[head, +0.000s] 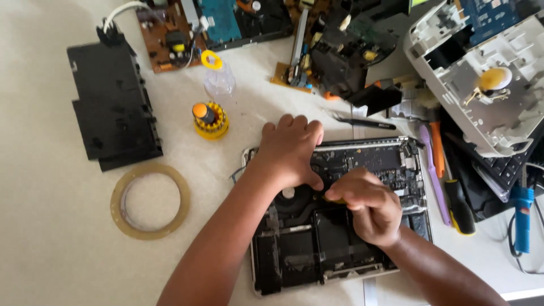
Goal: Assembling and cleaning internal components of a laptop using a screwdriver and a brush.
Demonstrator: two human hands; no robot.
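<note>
Both hands sit over the opened laptop (340, 215), which lies bottom-up near the middle of the table (51, 255). Left hand (290, 148) rests palm-down on the laptop's upper left part, fingers curled over its far edge, grasping nothing I can make out. Right hand (371, 205) is clenched around a small yellow-handled tool (338, 200), only a sliver of it showing, tip down near the laptop's centre by the fan. Left of the laptop the table is open, with just a tape ring (150, 199) lying flat and a black panel (113, 107) beyond it. Just off the laptop's upper left corner stands a yellow bit holder (210, 120). Tweezers (362, 122) lie close along the far edge. Right of the laptop it is crowded: a purple pry tool (433, 175) and screwdrivers (460, 207) run beside its right edge, with a white casing (487, 73) past them. Circuit boards (170, 34) crowd the far side.
</note>
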